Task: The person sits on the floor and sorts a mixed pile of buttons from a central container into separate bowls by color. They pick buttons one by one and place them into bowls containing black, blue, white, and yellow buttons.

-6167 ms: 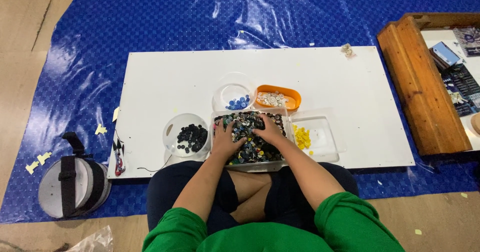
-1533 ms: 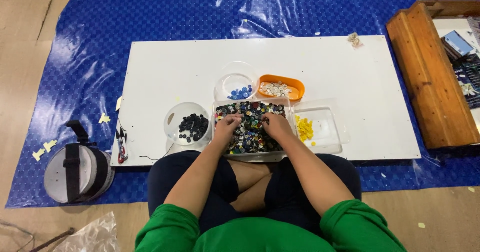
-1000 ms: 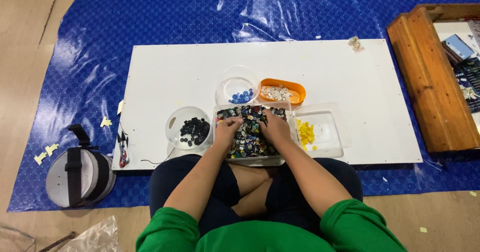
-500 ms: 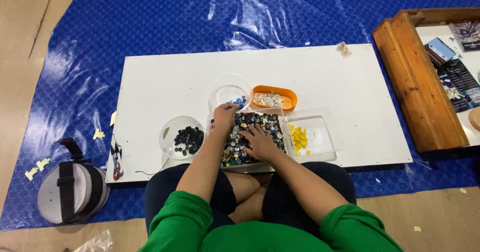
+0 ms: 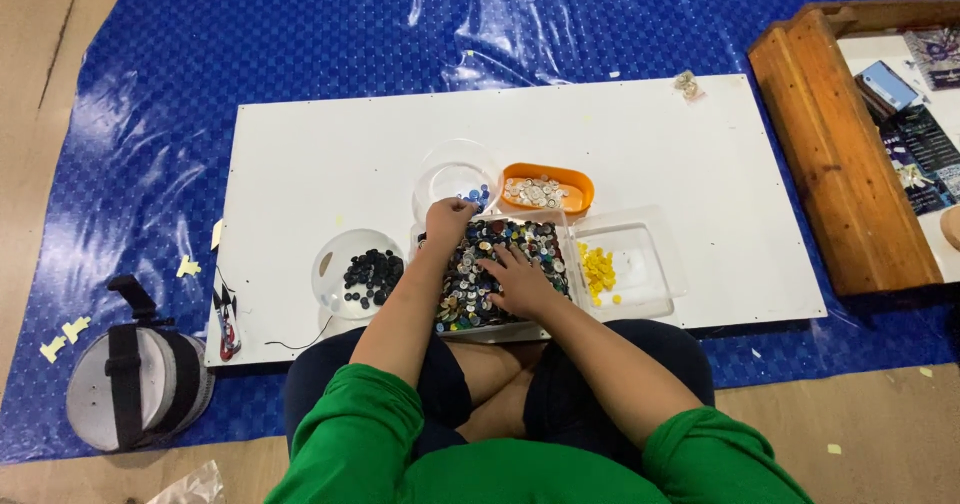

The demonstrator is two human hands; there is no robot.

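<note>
Mixed buttons fill the clear tray (image 5: 470, 326) at the lap; right hand (image 5: 517, 279) lies open on them, left hand (image 5: 448, 218), fingers bunched, grip unclear, reaches the round bowl (image 5: 440, 169) of blue buttons (image 5: 478, 197).

Blue tarp (image 5: 250, 54) under white board (image 5: 350, 154), wooden crate (image 5: 840, 164) at right; grey strapped round case (image 5: 135, 389) at left

Head camera looks steeply down, from above.

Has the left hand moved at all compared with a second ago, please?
Yes: the left hand left the tray of mixed buttons and reached forward to the clear round bowl.
</note>
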